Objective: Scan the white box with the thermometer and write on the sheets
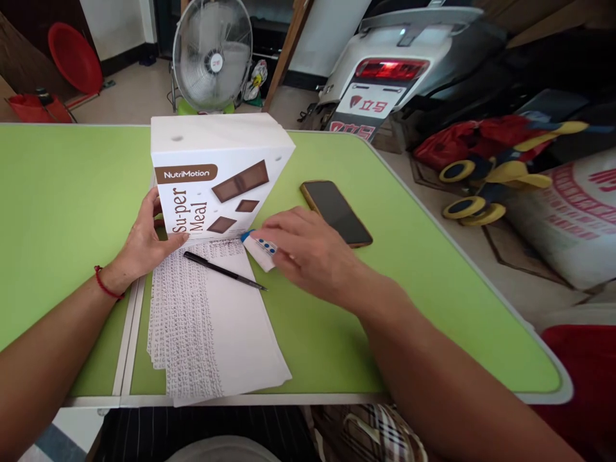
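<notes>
A white NutriMotion box (221, 192) stands on the green table, its printed front facing me. My left hand (147, 234) grips its lower left edge, thumb on the front and fingers behind. Pinched in my right hand (312, 253) is a small white-and-blue item (262, 250) with blue dots, beside the box's lower right corner; its exact kind is unclear. Sheets of handwritten paper (240, 346) lie in front of the box and partly beneath it. Across the sheets rests a black pen (224, 271). A phone (339, 212) lies just beyond my right hand.
The green table (433, 308) has a seam left of the papers and a rounded edge at right. Past it stand a fan (212, 61) and a white scooter (385, 70). On the right floor are a sack (572, 212) and a yellow-and-blue wheeled thing (495, 176).
</notes>
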`<state>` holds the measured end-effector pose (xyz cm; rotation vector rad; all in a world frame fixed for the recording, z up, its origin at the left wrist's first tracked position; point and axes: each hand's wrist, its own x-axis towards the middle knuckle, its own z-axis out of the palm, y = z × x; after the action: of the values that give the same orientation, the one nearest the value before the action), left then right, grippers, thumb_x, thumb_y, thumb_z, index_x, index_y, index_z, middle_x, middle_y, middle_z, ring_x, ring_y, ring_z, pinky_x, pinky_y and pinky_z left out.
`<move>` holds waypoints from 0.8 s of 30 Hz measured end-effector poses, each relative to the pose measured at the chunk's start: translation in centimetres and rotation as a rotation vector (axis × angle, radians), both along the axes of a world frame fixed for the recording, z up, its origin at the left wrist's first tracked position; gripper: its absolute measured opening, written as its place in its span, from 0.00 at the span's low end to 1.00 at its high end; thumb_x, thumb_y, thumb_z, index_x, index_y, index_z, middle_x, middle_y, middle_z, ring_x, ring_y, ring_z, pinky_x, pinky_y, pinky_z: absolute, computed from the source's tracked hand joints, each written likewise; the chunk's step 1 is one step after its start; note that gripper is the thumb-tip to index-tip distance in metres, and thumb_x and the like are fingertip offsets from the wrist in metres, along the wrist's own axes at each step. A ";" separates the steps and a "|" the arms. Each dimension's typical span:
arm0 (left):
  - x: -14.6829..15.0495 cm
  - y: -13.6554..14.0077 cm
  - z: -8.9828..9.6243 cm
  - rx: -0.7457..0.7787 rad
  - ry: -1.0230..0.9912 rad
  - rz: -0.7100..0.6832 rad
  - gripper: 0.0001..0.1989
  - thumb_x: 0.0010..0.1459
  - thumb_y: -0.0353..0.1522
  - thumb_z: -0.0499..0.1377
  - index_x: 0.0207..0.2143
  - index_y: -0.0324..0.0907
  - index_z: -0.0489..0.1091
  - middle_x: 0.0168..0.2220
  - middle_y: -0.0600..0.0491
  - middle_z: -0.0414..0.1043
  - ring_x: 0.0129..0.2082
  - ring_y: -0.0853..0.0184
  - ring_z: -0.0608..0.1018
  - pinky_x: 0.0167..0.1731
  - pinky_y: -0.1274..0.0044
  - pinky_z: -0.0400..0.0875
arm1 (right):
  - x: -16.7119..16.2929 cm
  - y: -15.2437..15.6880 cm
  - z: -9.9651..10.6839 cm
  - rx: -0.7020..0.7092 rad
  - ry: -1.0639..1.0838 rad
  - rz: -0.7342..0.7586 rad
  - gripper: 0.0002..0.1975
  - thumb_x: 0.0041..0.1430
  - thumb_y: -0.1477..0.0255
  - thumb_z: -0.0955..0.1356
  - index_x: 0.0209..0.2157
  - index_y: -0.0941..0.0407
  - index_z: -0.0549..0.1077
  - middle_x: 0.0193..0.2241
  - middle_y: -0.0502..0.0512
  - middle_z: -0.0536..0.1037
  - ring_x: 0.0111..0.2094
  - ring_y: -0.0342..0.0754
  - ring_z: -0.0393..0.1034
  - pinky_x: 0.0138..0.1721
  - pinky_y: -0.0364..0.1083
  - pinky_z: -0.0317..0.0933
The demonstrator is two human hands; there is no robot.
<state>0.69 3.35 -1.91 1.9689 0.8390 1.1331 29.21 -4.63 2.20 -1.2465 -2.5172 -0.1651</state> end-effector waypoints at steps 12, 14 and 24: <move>0.1 -0.1 0.0 0.015 0.030 0.019 0.38 0.53 0.46 0.68 0.59 0.46 0.54 0.57 0.43 0.65 0.57 0.51 0.71 0.51 0.59 0.75 | -5.7 -2.7 0.5 -0.417 -0.338 -0.182 0.10 0.64 0.76 0.63 0.31 0.61 0.75 0.30 0.63 0.79 0.27 0.49 0.70 0.23 0.46 0.41; 0.1 -0.1 0.0 0.019 0.033 0.024 0.38 0.53 0.47 0.68 0.59 0.47 0.54 0.56 0.43 0.66 0.56 0.50 0.71 0.50 0.58 0.76 | -5.2 -2.5 1.1 -0.514 -0.284 -0.187 0.08 0.61 0.76 0.65 0.30 0.60 0.74 0.26 0.60 0.78 0.24 0.47 0.67 0.23 0.46 0.41; 0.3 -0.1 0.0 -0.011 0.043 0.024 0.41 0.50 0.52 0.67 0.58 0.46 0.54 0.54 0.43 0.67 0.54 0.51 0.72 0.50 0.58 0.75 | -5.4 -1.9 -0.7 -0.740 1.109 -0.161 0.03 0.49 0.72 0.66 0.27 0.54 0.65 0.18 0.43 0.67 0.17 0.39 0.59 0.19 0.42 0.55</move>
<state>1.00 3.28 -1.94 1.9848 0.8914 1.1010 23.77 -6.50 1.45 -1.2336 -1.4847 1.1735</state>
